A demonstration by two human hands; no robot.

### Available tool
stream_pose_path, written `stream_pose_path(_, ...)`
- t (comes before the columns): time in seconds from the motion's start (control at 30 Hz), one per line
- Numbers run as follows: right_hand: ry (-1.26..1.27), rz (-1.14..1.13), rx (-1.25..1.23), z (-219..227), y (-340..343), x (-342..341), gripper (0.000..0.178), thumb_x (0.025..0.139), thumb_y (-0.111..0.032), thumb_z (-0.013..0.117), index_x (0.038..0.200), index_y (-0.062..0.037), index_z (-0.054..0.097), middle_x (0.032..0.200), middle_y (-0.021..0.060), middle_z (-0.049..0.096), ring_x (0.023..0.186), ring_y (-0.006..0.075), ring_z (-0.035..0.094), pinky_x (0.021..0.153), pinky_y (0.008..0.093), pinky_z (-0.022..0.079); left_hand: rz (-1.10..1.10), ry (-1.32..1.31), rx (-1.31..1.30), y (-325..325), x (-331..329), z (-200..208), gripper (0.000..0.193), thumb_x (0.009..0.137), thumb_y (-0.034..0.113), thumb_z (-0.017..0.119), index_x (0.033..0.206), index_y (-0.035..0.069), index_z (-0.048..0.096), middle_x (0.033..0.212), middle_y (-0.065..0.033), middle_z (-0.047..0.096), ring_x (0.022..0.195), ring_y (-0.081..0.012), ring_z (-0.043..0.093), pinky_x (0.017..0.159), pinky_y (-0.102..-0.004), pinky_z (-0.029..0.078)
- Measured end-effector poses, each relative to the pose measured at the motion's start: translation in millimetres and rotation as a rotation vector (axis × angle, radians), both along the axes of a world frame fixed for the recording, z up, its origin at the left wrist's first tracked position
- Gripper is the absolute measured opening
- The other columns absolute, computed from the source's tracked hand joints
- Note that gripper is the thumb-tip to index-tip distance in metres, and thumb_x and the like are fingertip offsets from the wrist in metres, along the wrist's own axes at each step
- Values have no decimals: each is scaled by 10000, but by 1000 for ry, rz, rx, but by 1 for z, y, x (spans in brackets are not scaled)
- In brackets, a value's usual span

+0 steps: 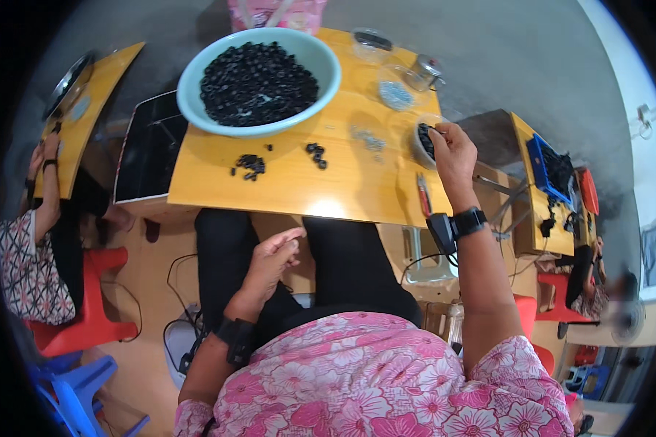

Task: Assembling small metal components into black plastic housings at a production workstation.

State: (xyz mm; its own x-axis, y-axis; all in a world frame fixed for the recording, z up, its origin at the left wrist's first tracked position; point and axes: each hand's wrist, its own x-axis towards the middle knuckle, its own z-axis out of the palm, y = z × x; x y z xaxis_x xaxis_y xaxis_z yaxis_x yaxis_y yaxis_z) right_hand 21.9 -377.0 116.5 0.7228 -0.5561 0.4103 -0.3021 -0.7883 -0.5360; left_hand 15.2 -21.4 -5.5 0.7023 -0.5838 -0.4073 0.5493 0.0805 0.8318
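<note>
My right hand [455, 156] reaches over a small clear bowl [421, 159] at the table's right side. Its thumb and fingers pinch together above the small black parts [425, 138] inside; what the tips hold is hidden. Above my lap, just off the table's near edge, my left hand [270, 266] is closed, its index finger leading and the thumb close by. Whether it holds something is too small to make out. On the table lie a loose heap of black ring-like parts [251, 166] and a smaller group of black parts [316, 154].
A wide pale-blue basin [328, 91] full of black parts stands at the back left of the yellow table [284, 193]. Red-handled pliers [423, 193] lie near the right edge. Behind are small metal pieces [369, 138], a clear tub [396, 95] and a metal canister [428, 69]. Co-workers sit either side.
</note>
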Motion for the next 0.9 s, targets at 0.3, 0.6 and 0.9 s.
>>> stream_pose_path(0.3,-27,527,47,-4,121,41,83,764,-62,669,843,-38,669,791,140,635,736,293,630,660,357,498,11,18,-13,-1,3,0,334,937,138,549,1246,15,563,779,37,532,706,-47,507,672,-201,449)
stream_pose_path(0.6,125,637,159,-44,148,75,155,755,-17,619,903,-8,665,787,159,624,716,291,636,651,366,504,27,145,-98,2,11,0,342,934,127,547,1253,3,551,858,28,576,743,-37,517,706,-201,456)
stream_pose_path(0.9,142,684,213,-65,195,94,224,748,-22,619,965,-27,675,834,164,631,741,316,631,692,381,504,18,156,-139,2,11,-3,363,931,157,556,1271,29,551,827,49,521,680,-42,496,658,-180,449)
